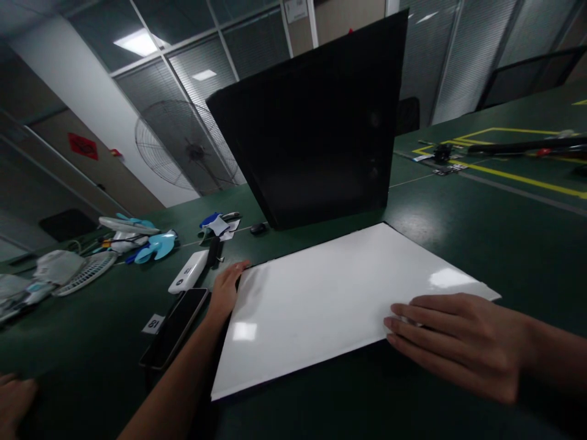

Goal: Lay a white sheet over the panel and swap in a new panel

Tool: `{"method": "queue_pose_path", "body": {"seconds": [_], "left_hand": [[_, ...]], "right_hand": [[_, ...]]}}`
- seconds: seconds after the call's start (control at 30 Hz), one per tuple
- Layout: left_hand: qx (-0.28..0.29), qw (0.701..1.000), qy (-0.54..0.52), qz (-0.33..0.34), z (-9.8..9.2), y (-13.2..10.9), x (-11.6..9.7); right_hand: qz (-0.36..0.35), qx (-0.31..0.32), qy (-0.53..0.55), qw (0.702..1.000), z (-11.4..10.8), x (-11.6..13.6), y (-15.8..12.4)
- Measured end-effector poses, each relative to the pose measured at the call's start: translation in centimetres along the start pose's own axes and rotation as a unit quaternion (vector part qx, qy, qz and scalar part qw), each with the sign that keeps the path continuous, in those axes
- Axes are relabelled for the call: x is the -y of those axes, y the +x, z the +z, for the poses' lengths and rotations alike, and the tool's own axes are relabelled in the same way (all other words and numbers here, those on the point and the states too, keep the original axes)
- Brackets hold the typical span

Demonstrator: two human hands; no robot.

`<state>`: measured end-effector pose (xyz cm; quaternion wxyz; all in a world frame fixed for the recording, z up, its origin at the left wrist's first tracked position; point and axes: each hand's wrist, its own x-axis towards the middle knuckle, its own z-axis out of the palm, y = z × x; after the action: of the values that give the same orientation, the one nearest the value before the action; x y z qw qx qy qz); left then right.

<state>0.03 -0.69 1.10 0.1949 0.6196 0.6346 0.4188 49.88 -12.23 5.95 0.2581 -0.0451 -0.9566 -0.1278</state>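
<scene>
Glazed partitions (477,49) and a wire fan (195,151) back this green bench (463,232). Towards its left end lie slotted white plastic parts (89,275) and a glossy blue blade (158,245); nearer, another person's hand (16,397) shows partly. A dark, glass-faced phone (178,324) and a white slab (189,272) sit beside the left hand (224,290), whose fingers hold the white board (316,305) at its far-left corner. Smooth, shiny and rectangular, the board lies mid-bench, long axis left to right, right end angled away. Behind it a black panel (321,134) stands upright, blocking my view. The right hand (458,342) lays straight fingers over the near edge; I cannot tell whether it grips. Yellow tape (518,175) lines the bench's far-right part.
</scene>
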Motion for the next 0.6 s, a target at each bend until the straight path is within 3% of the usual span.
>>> {"method": "queue_pose_path", "body": {"seconds": [0.1,0.2,0.33,0.47,0.6], "left_hand": [[0.0,1.0,-0.031,0.007,-0.2,-0.1,-0.2],[0.016,0.999,-0.043,0.004,-0.3,-0.1,-0.4],[0.065,0.997,-0.043,0.005,0.1,-0.5,-1.1],[0.112,0.993,-0.015,0.032,0.2,-1.5,-2.4],[0.144,0.987,0.021,0.068,0.1,-2.4,-3.4]], "right_hand": [[0.039,-0.012,0.007,0.999,-0.1,-0.1,-1.5],[0.147,-0.077,-0.004,0.986,0.0,0.4,-2.3],[0.223,-0.113,-0.06,0.967,-1.6,0.6,-2.6],[0.287,-0.084,-0.063,0.952,-4.2,-0.5,-3.8],[0.367,-0.001,-0.009,0.93,-5.0,-2.6,-6.5]]}}
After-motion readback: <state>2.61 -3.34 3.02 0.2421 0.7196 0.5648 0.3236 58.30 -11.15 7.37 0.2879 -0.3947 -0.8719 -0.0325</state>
